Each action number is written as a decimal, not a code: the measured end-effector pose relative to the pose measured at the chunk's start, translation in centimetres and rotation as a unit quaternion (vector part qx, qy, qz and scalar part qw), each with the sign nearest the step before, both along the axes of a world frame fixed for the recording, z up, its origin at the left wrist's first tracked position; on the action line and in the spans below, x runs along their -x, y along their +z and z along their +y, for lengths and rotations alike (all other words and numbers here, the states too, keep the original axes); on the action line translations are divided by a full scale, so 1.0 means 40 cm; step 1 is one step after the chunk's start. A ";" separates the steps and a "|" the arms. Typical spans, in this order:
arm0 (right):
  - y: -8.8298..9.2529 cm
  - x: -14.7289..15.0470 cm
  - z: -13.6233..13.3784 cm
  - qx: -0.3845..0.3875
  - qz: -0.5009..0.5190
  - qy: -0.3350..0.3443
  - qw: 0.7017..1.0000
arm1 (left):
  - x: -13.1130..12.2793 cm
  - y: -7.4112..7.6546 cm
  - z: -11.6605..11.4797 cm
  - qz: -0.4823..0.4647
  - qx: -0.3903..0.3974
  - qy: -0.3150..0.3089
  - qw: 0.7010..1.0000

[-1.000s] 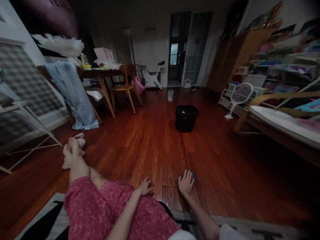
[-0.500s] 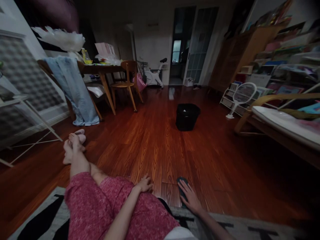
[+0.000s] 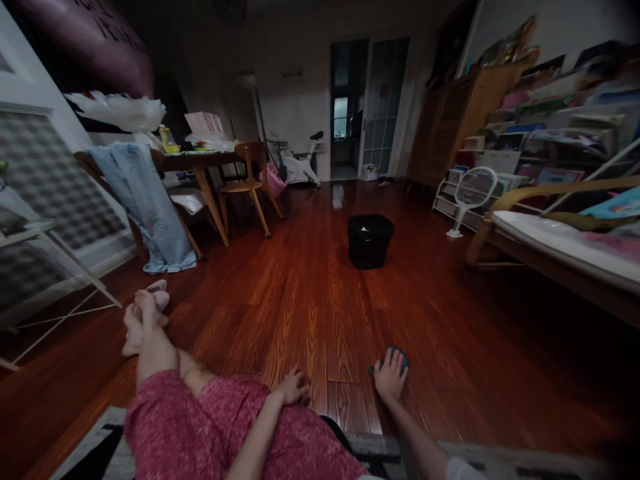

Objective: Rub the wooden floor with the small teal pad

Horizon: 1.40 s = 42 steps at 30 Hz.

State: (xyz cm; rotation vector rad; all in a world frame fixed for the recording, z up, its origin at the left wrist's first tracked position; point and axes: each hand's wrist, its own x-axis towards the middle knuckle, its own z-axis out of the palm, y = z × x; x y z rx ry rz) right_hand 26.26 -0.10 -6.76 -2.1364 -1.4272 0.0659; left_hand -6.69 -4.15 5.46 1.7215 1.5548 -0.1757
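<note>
My right hand point(image 3: 391, 379) presses down on a dark blue-green cloth point(image 3: 401, 360) on the wooden floor, its fingers spread and lying flat. Part of the cloth is hidden under the palm; its edges stick out past the fingers. Resting by my thigh, on the pink-red shorts point(image 3: 240, 417), my left hand point(image 3: 291, 385) holds nothing. Its fingers are loosely bent and apart. Farther out, in front of my right hand, a black bin point(image 3: 371, 243) stands upright on the floor.
A patterned rug point(image 3: 450, 457) lies along the near edge. To the left are a chair draped with jeans point(image 3: 145, 200), a table, a wooden chair point(image 3: 250, 177) and pink slippers point(image 3: 161, 297). On the right stand a wood-framed seat point(image 3: 560, 250) and a white racket point(image 3: 473, 190). An exercise bike point(image 3: 300, 167) is behind.
My right hand has slid forward and to the right across the floor with the cloth beneath it. My left hand stays by my thigh. The view has tilted slightly upward.
</note>
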 end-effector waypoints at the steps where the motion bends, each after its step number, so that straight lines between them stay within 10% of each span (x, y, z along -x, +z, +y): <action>1: -0.003 0.038 0.001 0.000 -0.001 0.028 1.000 | 0.000 -0.003 0.001 0.000 -0.001 0.000 1.000; 7: 0.004 0.173 -0.079 0.059 -0.045 0.305 0.950 | -0.001 -0.004 0.001 -0.001 -0.006 0.002 1.000; 13: 0.031 -0.018 -0.175 0.086 -0.056 0.473 0.875 | -0.010 0.024 -0.008 0.011 0.000 0.003 1.000; 20: -0.020 -0.288 -0.144 0.056 -0.078 0.188 0.977 | -0.007 0.016 -0.006 0.003 -0.004 -0.002 1.000; 24: -0.003 -0.221 -0.068 0.038 -0.034 -0.022 0.998 | -0.002 0.001 0.000 -0.002 0.002 -0.007 1.000; 27: 0.011 -0.095 -0.013 0.035 -0.004 -0.042 0.999 | -0.002 0.001 0.001 -0.003 0.000 -0.004 1.000; 35: 0.003 0.231 -0.015 0.051 -0.029 0.266 0.962 | -0.002 0.002 -0.004 0.003 -0.003 -0.002 1.000; 42: 0.060 0.131 -0.104 0.093 -0.007 0.495 0.864 | 0.001 -0.016 -0.005 0.002 0.015 0.005 1.000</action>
